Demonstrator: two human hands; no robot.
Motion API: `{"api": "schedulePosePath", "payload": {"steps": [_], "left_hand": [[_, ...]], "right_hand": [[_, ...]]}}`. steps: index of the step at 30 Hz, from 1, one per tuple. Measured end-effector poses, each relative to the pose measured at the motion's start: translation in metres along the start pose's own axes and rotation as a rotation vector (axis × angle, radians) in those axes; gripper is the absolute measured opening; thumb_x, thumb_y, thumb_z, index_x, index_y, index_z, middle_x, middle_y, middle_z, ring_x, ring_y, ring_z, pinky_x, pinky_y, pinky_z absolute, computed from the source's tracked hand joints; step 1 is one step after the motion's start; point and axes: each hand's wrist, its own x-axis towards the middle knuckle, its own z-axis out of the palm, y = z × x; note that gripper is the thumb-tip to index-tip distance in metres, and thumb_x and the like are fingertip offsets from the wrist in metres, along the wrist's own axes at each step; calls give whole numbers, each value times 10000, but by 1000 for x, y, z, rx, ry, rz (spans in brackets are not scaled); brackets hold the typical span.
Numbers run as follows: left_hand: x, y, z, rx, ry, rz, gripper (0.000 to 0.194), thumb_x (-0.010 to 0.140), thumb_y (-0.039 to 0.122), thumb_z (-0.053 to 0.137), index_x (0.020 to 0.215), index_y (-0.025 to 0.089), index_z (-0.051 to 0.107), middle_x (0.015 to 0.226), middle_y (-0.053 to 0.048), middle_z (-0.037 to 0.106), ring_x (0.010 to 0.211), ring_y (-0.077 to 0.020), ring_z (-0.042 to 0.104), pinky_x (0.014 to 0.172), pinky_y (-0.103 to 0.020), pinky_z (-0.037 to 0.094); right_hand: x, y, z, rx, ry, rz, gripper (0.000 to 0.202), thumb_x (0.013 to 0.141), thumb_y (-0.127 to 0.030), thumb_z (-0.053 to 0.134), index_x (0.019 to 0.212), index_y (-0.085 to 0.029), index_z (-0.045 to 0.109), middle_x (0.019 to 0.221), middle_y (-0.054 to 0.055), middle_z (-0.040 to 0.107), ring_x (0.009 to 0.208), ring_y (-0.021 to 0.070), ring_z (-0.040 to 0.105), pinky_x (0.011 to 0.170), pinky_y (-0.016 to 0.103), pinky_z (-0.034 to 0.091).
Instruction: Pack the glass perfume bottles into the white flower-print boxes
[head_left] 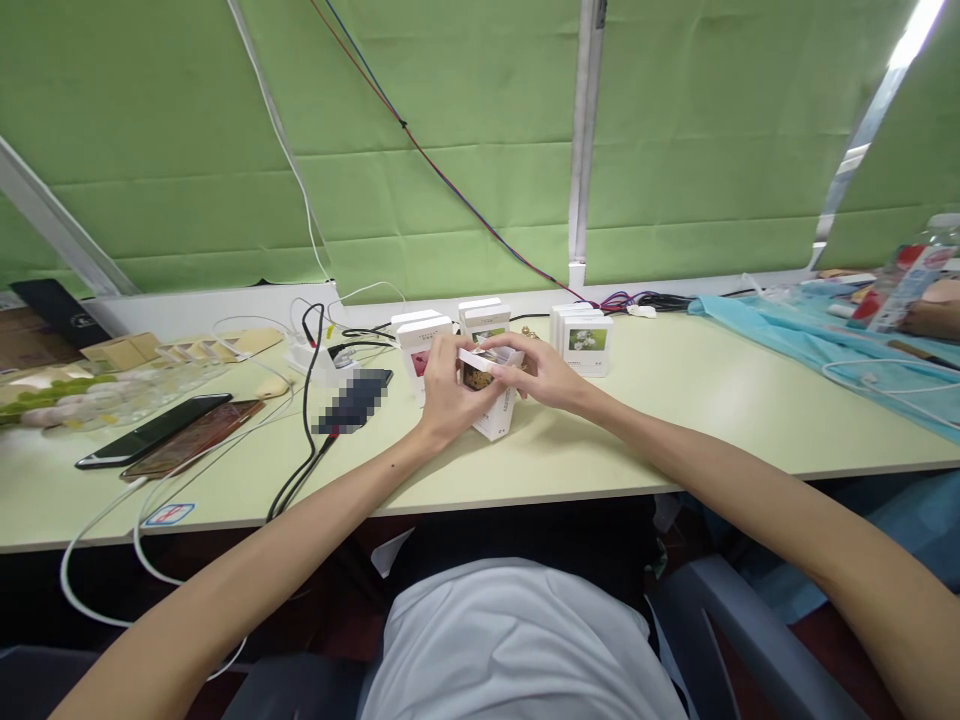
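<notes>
In the middle of the table, a small white box [495, 418] with a dark printed picture is tilted between my two hands. My left hand [448, 395] is closed on its left side, thumb across the front. My right hand [546, 374] grips the upper right, its fingers at the top edge; whether the lid is up is hard to make out. Just behind stand more white boxes: a group with a red picture [411, 332] at left and a group with a green picture [482, 314] in the centre. Right of my hands is a row with a white-flower picture [587, 345].
Left on the table lie a blurred-screen phone [354, 400], a green-black phone [154, 432], a brown phone [191, 440] and a power strip [322, 362] with cables. At right are a blue cloth [787, 350], a plastic bottle [904, 275] and another person's hand [934, 315].
</notes>
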Motion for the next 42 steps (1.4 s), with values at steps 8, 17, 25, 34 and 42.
{"api": "schedulePosePath", "payload": {"steps": [8, 17, 25, 34, 42], "left_hand": [[3, 2, -2, 7, 4, 3, 334, 811, 380, 772, 962, 232, 514, 950, -44, 558, 856, -191, 555, 630, -311, 445], [4, 5, -2, 29, -5, -16, 333, 805, 360, 775, 975, 233, 519, 970, -44, 565, 872, -192, 565, 638, -313, 460], [5, 5, -4, 39, -34, -19, 343, 799, 332, 771, 1017, 235, 525, 1001, -54, 561, 925, -213, 565, 695, -343, 479], [7, 8, -5, 36, -55, -27, 337, 824, 362, 766, 1030, 234, 531, 1006, -53, 571, 927, -211, 572, 731, -351, 473], [7, 7, -5, 19, -68, -29, 342, 827, 362, 766, 1032, 234, 524, 1024, -52, 567, 943, -208, 576, 726, -341, 487]], "right_hand": [[-1, -4, 1, 89, -30, 45, 431, 974, -527, 563, 1299, -259, 655, 1266, 70, 675, 665, 123, 596, 544, 272, 507], [0, -1, 0, 132, -44, 76, 479, 989, -588, 508, 1325, -277, 646, 1091, 64, 693, 722, 159, 608, 552, 286, 532], [2, 0, 1, 80, -36, 56, 433, 992, -545, 524, 1295, -259, 642, 1070, 52, 682, 560, 103, 551, 531, 291, 514], [1, -5, 0, 127, -57, 76, 516, 1015, -619, 438, 1312, -246, 635, 959, 47, 627, 680, 133, 562, 509, 254, 508], [2, -4, 0, 152, -58, 81, 568, 1016, -646, 408, 1318, -227, 645, 952, 48, 610, 687, 125, 558, 504, 237, 523]]}}
